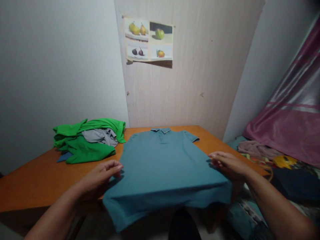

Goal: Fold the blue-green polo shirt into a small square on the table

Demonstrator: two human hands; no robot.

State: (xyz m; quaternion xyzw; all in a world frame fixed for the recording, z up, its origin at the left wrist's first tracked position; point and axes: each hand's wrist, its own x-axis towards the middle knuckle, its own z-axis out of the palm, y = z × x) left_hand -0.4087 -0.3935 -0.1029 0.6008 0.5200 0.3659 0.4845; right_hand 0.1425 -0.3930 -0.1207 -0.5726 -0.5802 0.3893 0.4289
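Note:
A blue-grey polo shirt [162, 163] lies spread front side up, its collar toward the wall. Its bottom hem hangs over the table's near edge, and the lower left corner droops furthest. My left hand [108, 171] is at the shirt's left side edge, thumb and fingers closed in a pinch on the fabric. At the right side edge, my right hand [223, 161] has its fingers curled together on the cloth. The right short sleeve shows beside the collar; the left sleeve looks folded or hidden.
A heap of green clothes [87, 150] with a grey garment [100, 136] on it sits at the left of the orange-brown table [32, 186]. Fruit pictures [149, 40] hang on the back panel. At right are a pink curtain [285, 123] and piled fabrics [260, 150].

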